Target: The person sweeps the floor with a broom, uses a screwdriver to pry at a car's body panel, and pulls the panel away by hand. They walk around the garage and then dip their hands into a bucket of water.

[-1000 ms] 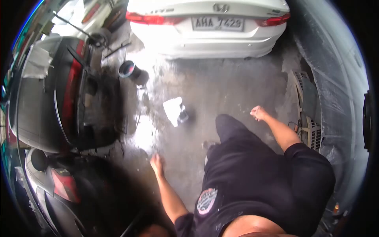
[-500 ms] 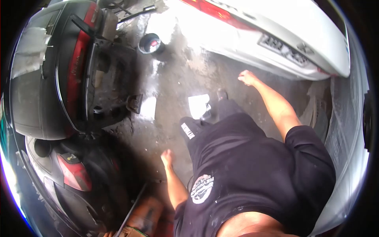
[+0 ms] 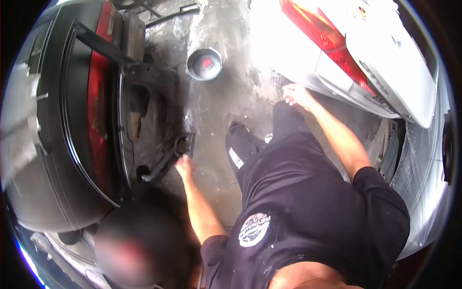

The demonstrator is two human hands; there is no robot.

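My left hand (image 3: 185,167) is beside the lower end of a dark metal bracket (image 3: 166,161) on the dark car part at the left; whether they touch is unclear. Its fingers are smeared by motion, and nothing can be made out in them. Out by the white car (image 3: 308,58), my right hand (image 3: 297,95) hangs near its lower rear edge, fingers loosely bent and partly apart, with nothing visible in them. Between the two vehicles is a round grey basin (image 3: 204,64) with a red thing inside, on the stained floor (image 3: 216,106).
A dark vehicle (image 3: 48,144) with a red light strip fills the left side. A blurred dark round patch (image 3: 139,245) with red in it lies at lower left. Clear plastic sheeting (image 3: 423,183) hangs at the right. Dark bars (image 3: 173,14) lie at the top.
The view has shifted along the floor; the basin and white car's tail light appear larger. My left hand has come up beside the metal bracket. One leg has moved forward.
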